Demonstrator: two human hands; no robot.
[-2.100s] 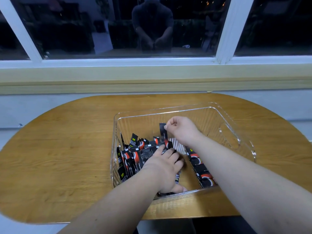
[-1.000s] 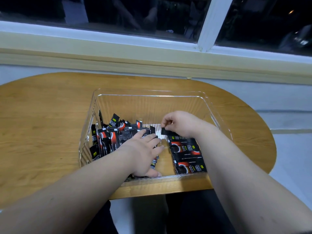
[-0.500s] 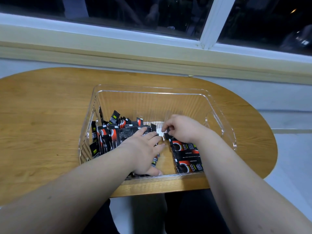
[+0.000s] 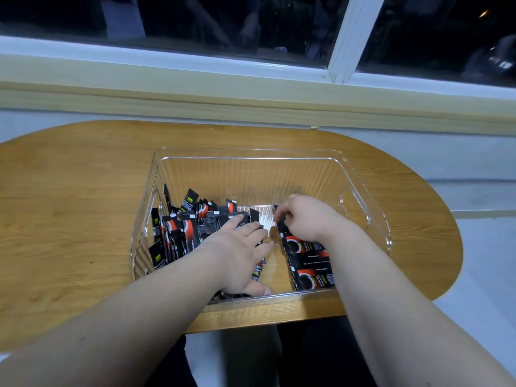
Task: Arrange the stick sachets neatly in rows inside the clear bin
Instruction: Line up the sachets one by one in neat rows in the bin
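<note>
Honestly, the sachet (image 4: 280, 226) pinched in the right-hand grip (image 4: 304, 219) is best laid flush against the row (image 4: 310, 265) in the clear bin (image 4: 251, 155) at the tabletop's (image 4: 69, 205) near edge, pile (image 4: 181, 233) pinned under the flat left-hand grip (image 4: 237, 255).

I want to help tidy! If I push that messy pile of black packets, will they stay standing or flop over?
Probably flop: the loose stick sachets lean every way against the left wall of the clear bin. They look thin and light, so one push likely slides several together. Their shiny wrappers may feel slippery.
</note>
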